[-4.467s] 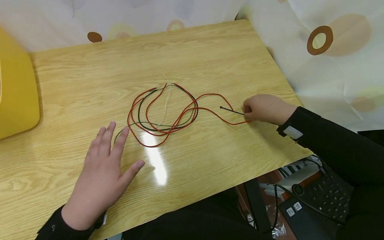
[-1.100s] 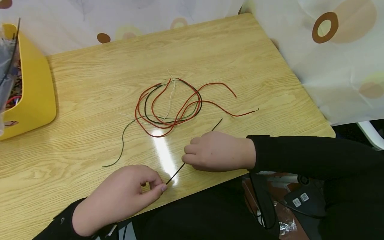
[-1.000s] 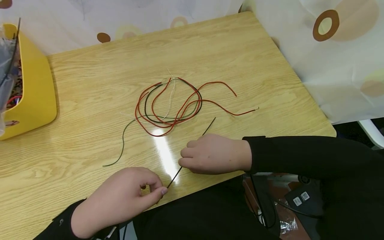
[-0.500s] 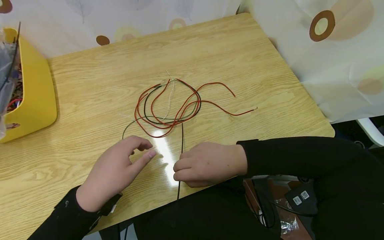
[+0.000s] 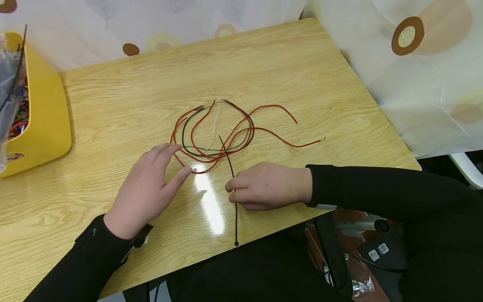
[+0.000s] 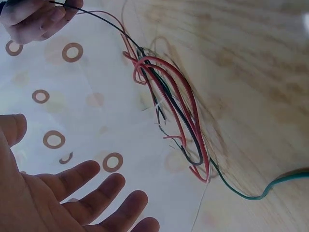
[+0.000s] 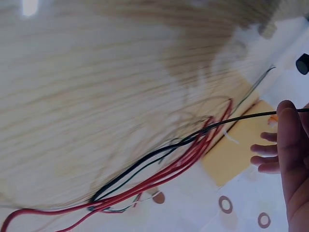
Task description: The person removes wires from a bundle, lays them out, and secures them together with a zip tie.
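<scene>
the black cable tie [image 5: 231,176] now runs almost straight toward the person, its thin tip lying over the near side of the wire bundle [image 5: 211,132] and its head end [image 5: 236,243] resting on the counter [image 5: 264,63] close to the front edge. a second ago it lay slanted between both hands, and half a second ago it stood upright beside the bundle with its lower end off the counter's edge; since then it has been pushed forward, so the tip has reached in among the red, black and white loops.

the right hand [image 5: 264,186] has its grip pinched on the tie at about its middle, fingers curled round it; the right wrist view shows the black strip passing behind a fingertip [image 7: 289,145] and on over the wires.

the left hand [image 5: 149,188] has let go of the tie's end and moved up to the bundle. its grip is spread, fingers straight, with the fingertips [image 5: 185,170] at the near left loop of red wire; whether they press on it cannot be told. the left wrist view shows the palm open and holding nothing.

judging by this, the tie is being threaded at the bundle while the free hand comes to steady the wires. a green wire's tail [image 6: 270,186] trails off to the left, and a yellow bin [image 5: 41,113] stands well apart at the counter's left end.
</scene>
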